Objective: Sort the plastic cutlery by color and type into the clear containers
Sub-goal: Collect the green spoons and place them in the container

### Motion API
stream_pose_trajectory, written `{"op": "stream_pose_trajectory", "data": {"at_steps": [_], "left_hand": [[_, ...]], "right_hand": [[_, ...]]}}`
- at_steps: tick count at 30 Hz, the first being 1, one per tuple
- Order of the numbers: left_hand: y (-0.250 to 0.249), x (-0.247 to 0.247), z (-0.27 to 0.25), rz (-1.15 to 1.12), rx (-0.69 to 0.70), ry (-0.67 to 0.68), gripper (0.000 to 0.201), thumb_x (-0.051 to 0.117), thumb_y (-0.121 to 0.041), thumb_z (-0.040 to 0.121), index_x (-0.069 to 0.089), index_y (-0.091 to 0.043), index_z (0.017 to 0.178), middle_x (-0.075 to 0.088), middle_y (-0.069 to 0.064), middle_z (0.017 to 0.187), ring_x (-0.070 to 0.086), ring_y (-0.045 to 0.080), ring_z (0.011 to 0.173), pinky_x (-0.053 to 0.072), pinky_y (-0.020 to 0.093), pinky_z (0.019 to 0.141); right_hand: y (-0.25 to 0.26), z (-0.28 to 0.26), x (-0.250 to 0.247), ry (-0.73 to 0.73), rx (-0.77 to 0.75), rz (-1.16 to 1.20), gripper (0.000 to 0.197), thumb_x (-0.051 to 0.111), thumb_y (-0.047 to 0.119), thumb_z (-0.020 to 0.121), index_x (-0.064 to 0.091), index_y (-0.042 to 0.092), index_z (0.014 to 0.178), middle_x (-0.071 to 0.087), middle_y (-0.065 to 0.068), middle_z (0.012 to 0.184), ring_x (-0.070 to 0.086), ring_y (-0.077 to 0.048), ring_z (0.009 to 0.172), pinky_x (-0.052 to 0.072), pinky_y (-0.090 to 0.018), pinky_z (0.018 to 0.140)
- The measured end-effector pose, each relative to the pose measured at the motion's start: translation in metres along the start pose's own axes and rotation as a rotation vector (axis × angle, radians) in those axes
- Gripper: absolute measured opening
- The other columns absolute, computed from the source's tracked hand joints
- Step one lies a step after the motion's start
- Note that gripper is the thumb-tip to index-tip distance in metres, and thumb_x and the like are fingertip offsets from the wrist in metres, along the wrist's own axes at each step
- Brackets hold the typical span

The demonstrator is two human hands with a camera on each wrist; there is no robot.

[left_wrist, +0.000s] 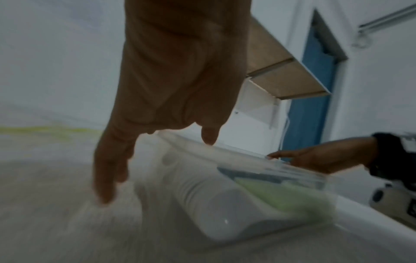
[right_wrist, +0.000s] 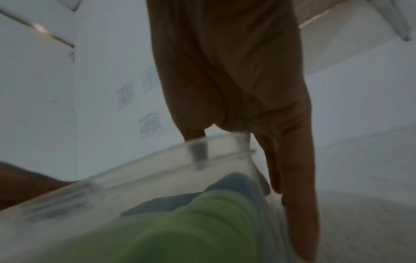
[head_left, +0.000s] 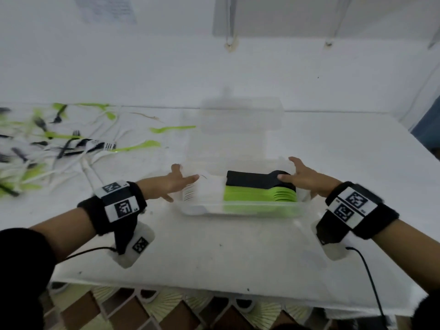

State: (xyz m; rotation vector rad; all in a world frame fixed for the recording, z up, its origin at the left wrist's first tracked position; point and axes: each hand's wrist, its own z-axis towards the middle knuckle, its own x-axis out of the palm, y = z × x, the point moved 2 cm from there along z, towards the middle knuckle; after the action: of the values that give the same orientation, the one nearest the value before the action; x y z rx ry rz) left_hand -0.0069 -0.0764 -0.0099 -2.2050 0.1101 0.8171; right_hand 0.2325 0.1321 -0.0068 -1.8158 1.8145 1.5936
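Note:
A clear container [head_left: 238, 207] sits mid-table, its length running left to right. Inside lie a stack of green spoons [head_left: 259, 195], black spoons [head_left: 252, 179] behind them, and white forks [head_left: 202, 191] at the left end. My left hand [head_left: 178, 184] holds the left end wall, one digit over the rim and the other fingers down the outside. My right hand [head_left: 300, 177] holds the right end the same way, thumb over the black spoons. The right wrist view shows a digit [right_wrist: 193, 140] inside the clear wall [right_wrist: 220, 142] and straight fingers outside. All views are motion-blurred.
Loose green, black and white cutlery [head_left: 71, 144] is scattered over the table's left side. More clear containers [head_left: 240, 117] stand blurred just behind the held one. A white wall runs along the back; the table's front edge [head_left: 214, 289] is near me.

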Motion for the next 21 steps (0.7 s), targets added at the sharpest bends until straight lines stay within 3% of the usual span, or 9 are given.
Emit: {"op": "stream_pose_trajectory", "data": {"at_steps": [2, 4, 7, 10, 12, 15, 18, 21], "left_hand": [[0.004, 0.002, -0.004, -0.13, 0.025, 0.019, 0.073, 0.04, -0.048, 0.094, -0.002, -0.021, 0.148, 0.036, -0.002, 0.134, 0.038, 0.024, 0.13, 0.043, 0.044, 0.096], [0.006, 0.004, -0.004, -0.224, 0.045, -0.014, 0.067, 0.039, -0.046, 0.095, 0.002, -0.025, 0.147, 0.038, -0.001, 0.134, 0.04, 0.025, 0.127, 0.041, 0.049, 0.1], [0.006, 0.008, -0.002, -0.395, 0.041, -0.047, 0.059, 0.041, -0.042, 0.096, 0.013, -0.025, 0.146, 0.038, 0.0, 0.137, 0.042, 0.027, 0.126, 0.042, 0.051, 0.096], [0.005, 0.008, 0.006, -0.521, 0.072, -0.125, 0.056, 0.043, -0.036, 0.097, 0.023, -0.013, 0.145, 0.039, 0.007, 0.143, 0.046, 0.029, 0.124, 0.046, 0.037, 0.083], [0.004, 0.005, 0.017, -0.576, 0.073, -0.15, 0.059, 0.046, -0.037, 0.096, 0.025, -0.015, 0.146, 0.036, 0.012, 0.148, 0.043, 0.032, 0.129, 0.044, 0.039, 0.09], [-0.004, -0.007, 0.034, -0.613, 0.074, -0.235, 0.057, 0.047, -0.033, 0.097, 0.023, -0.022, 0.148, 0.03, 0.004, 0.151, 0.039, 0.028, 0.133, 0.038, 0.039, 0.103], [-0.022, -0.019, 0.053, -0.626, 0.103, -0.248, 0.056, 0.046, -0.031, 0.098, 0.022, -0.024, 0.148, 0.028, 0.0, 0.152, 0.039, 0.027, 0.133, 0.039, 0.039, 0.101], [-0.04, -0.034, 0.073, -0.599, 0.1, -0.254, 0.055, 0.046, -0.032, 0.097, 0.025, -0.024, 0.147, 0.031, 0.002, 0.15, 0.04, 0.028, 0.132, 0.039, 0.039, 0.098]], "right_hand": [[-0.003, 0.002, 0.001, -0.012, 0.022, 0.0, 0.073, 0.051, 0.041, 0.092, 0.005, 0.031, 0.147, 0.029, -0.016, 0.146, 0.04, -0.035, 0.124, 0.048, -0.039, 0.075], [-0.003, 0.004, 0.002, -0.015, 0.008, -0.016, 0.069, 0.05, 0.038, 0.093, 0.007, 0.031, 0.146, 0.032, -0.017, 0.143, 0.044, -0.034, 0.118, 0.047, -0.039, 0.072], [0.0, 0.008, 0.003, -0.003, 0.007, 0.052, 0.064, 0.051, 0.034, 0.094, 0.012, 0.028, 0.145, 0.036, -0.016, 0.14, 0.046, -0.03, 0.107, 0.045, -0.036, 0.067], [0.001, 0.011, 0.001, 0.016, 0.035, 0.188, 0.06, 0.05, 0.034, 0.095, 0.017, 0.032, 0.144, 0.036, -0.01, 0.143, 0.045, -0.032, 0.116, 0.045, -0.04, 0.072], [0.003, 0.015, -0.001, 0.017, 0.036, 0.244, 0.058, 0.047, 0.035, 0.096, 0.016, 0.036, 0.145, 0.038, -0.009, 0.143, 0.045, -0.034, 0.12, 0.044, -0.043, 0.077], [0.011, 0.028, -0.009, -0.004, 0.006, 0.309, 0.059, 0.044, 0.034, 0.098, 0.011, 0.038, 0.146, 0.031, -0.005, 0.149, 0.037, -0.034, 0.131, 0.04, -0.049, 0.084], [0.024, 0.051, -0.02, -0.035, 0.009, 0.36, 0.061, 0.045, 0.035, 0.097, 0.009, 0.041, 0.146, 0.027, -0.003, 0.152, 0.035, -0.035, 0.132, 0.04, -0.056, 0.092], [0.04, 0.075, -0.031, -0.069, 0.011, 0.392, 0.061, 0.044, 0.034, 0.097, 0.009, 0.039, 0.146, 0.028, -0.004, 0.151, 0.035, -0.034, 0.132, 0.04, -0.055, 0.09]]}}
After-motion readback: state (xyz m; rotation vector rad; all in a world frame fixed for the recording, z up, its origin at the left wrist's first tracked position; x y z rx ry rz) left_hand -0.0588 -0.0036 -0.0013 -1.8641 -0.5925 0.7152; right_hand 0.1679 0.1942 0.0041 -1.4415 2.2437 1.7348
